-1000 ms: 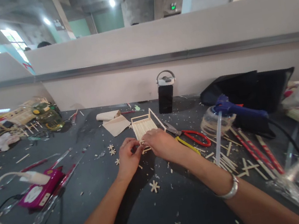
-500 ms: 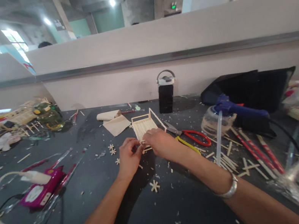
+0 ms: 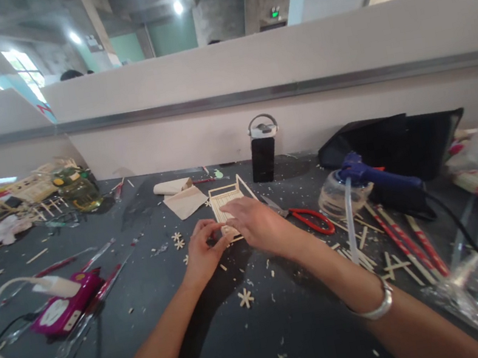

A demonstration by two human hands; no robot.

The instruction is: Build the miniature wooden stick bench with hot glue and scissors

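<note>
A small frame of pale wooden sticks (image 3: 220, 204), with a slatted base and raised rails, lies at the middle of the dark table. My left hand (image 3: 205, 248) is at its near left corner, thumb and fingers pinched together around something too small to make out. Stretched over the frame's near right part is my right hand (image 3: 256, 225), its fingers apart and their tips close to my left fingertips. My hands hide the frame's near side. A star-shaped stick piece (image 3: 246, 298) lies in front, and several smaller ones (image 3: 179, 244) lie left of my left hand.
Red-handled cutters (image 3: 313, 220) lie right of the frame, partly behind my right forearm. A blue glue gun (image 3: 377, 174) rests on a clear jar (image 3: 338, 201). Loose sticks (image 3: 393, 266) litter the right side. A purple power strip (image 3: 69, 301) with a white cable lies left. A bottle (image 3: 263, 159) stands behind.
My right hand has shifted slightly, its fingers now reaching farther over the slatted base. My left hand stays at the near corner. My right forearm now covers the cutters' yellow handle.
</note>
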